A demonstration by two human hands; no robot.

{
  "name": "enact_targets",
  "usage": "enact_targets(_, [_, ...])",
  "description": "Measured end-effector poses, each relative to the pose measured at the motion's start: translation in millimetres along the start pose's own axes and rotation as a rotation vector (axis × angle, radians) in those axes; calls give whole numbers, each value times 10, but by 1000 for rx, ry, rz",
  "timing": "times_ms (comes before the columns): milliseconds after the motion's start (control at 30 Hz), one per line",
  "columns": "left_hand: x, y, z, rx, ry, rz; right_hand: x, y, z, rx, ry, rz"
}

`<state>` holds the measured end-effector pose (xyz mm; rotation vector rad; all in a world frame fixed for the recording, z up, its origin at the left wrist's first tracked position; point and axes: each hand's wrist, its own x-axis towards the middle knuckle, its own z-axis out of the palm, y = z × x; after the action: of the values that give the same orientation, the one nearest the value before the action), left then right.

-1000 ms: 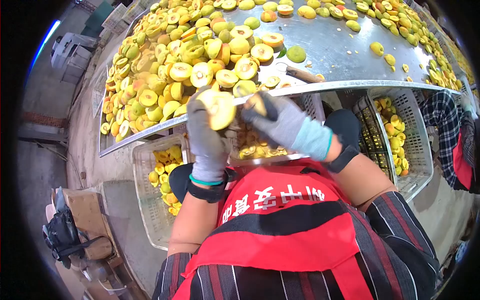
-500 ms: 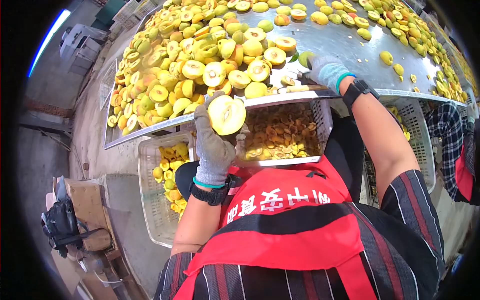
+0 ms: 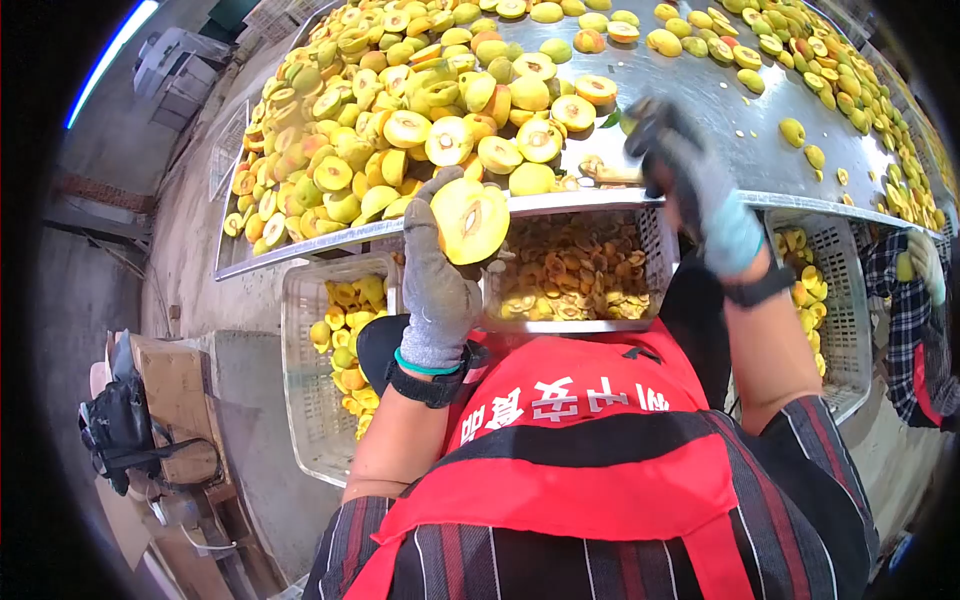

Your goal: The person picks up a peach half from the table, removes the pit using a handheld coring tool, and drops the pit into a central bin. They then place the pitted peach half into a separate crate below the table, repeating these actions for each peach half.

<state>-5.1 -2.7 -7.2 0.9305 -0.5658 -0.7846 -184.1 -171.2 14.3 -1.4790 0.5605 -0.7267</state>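
Presumably for access, my left hand [image 3: 440,300] pinches fruit half [image 3: 470,222] cut-side up; right hand [image 3: 690,170] blurred by table's near edge [image 3: 785,201], grip unclear.

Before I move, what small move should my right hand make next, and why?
Perhaps bring your right hand to the pale handle by the table edge: your left hand holds a fruit half, cut face showing, and the right hand, though blurred, appears near that handle.

Fruit-processing workshop. Metal-topped surface [image 3: 745,150] heaped with halved fruit [image 3: 330,172]; plastic crates [image 3: 305,440] beneath; bare concrete floor [image 3: 265,410]; co-worker [image 3: 905,310] alongside.
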Motion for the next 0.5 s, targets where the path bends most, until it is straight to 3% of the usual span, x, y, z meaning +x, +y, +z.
enact_targets(33, [-4, 18, 31, 31, -43, 10, -154, 81, 267, 10, -15, 16])
enact_targets(67, [-1, 8, 42, 31, -45, 5, -360, -124, 414, -70, -136, 299])
enact_targets(100, [1, -4, 48, 90, -50, 63, -421, 47, 537, -41, -270, 308])
enact_targets(133, [-3, -13, 45, 151, -54, 122, -490, 176, 729, 152, -232, 222])
enact_targets(167, [-18, -19, 27, 155, -53, 116, -524, 171, 769, 123, -264, 215])
enact_targets(267, [-31, -35, -21, 358, -80, 193, -524, 153, 870, 16, -256, 221])
enact_targets(333, [-39, -62, -38, 467, -121, 294, -491, 134, 886, -318, -231, 95])
enact_targets(467, [-97, -57, 60, 397, -70, 274, -490, 195, 960, -376, -185, -9])
enact_targets(500, [-95, -49, 35, 482, -102, 314, -490, 291, 995, -439, -176, -139])
